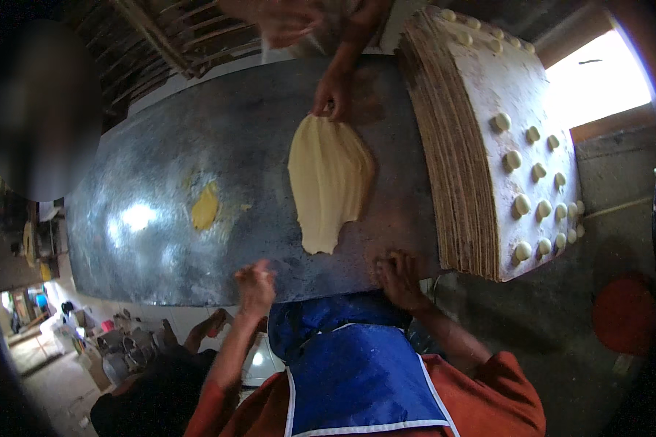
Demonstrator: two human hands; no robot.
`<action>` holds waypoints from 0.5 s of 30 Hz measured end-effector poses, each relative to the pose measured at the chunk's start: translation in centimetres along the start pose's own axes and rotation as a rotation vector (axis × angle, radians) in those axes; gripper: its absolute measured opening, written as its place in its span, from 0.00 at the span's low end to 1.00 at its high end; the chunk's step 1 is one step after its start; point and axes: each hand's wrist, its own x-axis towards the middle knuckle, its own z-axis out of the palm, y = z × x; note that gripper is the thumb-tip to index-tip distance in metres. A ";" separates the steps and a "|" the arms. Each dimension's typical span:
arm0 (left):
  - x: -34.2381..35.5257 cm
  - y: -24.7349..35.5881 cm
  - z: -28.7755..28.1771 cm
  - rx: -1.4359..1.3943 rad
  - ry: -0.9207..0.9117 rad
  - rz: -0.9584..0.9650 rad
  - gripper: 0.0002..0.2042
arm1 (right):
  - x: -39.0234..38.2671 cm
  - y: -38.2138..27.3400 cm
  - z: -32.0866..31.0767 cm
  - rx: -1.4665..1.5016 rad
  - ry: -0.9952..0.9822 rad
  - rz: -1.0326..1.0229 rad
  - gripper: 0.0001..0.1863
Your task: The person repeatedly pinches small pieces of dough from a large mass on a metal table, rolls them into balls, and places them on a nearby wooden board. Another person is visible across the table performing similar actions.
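Note:
A thin, pale yellow sheet of dough [326,186] lies lengthwise on the dark table [175,124], wide at its far part and ragged at its near end. Another person's hand [333,95] pinches the far tip of this sheet. My left hand [255,285] is above the table's near edge, left of the dough, with fingers curled in and a little blurred; nothing shows in them. On the right, my right hand [397,278] rests at the near edge with its fingers bent and apart, touching no dough.
A yellow smear, like oil or batter, [205,207] marks the table left of the dough. At the right stands a tall stack of boards [455,160] with several small dough balls [522,205] on top. Another person in dark clothes [157,393] is close on my left. A red round object [625,315] is at far right.

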 end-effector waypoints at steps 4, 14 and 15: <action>3.7 -2.5 4.6 0.292 0.229 -0.212 0.26 | 2.9 1.8 3.1 -0.137 0.164 0.275 0.24; 3.2 -2.0 5.0 -0.112 0.208 -0.179 0.12 | 1.3 3.9 5.8 0.134 0.059 -0.029 0.19; 3.9 -2.3 4.8 -0.088 0.236 -0.283 0.12 | 2.0 4.2 5.5 0.086 0.069 0.006 0.18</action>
